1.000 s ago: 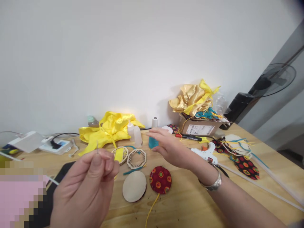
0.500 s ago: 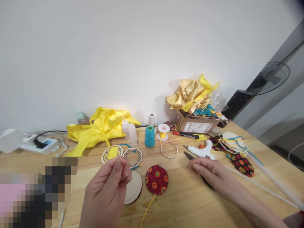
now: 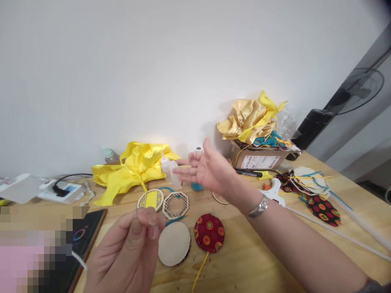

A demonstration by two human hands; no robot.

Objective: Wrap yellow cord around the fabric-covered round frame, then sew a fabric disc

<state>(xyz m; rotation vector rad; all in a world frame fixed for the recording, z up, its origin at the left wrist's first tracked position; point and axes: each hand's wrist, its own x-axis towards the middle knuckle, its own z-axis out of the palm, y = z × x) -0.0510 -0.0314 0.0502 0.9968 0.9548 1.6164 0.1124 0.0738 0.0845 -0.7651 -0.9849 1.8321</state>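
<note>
My left hand is raised near the front, thumb and fingers pinched on a thin needle. My right hand reaches out over the table with its fingers spread, palm turned left, and holds nothing. It hovers above a teal thread spool, mostly hidden behind it. Below lie a plain wooden disc, a red patterned fabric disc with a yellow thread trailing from it, a round wooden lattice piece with yellow fabric and an octagonal lattice frame.
Yellow satin cloth lies at the back. A cardboard box holds gold cloth. A white glue gun, patterned fabric pieces, small bottles, a dark tablet and a fan surround the wooden table.
My right hand has lifted from the table near the glue gun and swung left over the teal spool, fingers spread. My left hand stays pinched on the needle.
</note>
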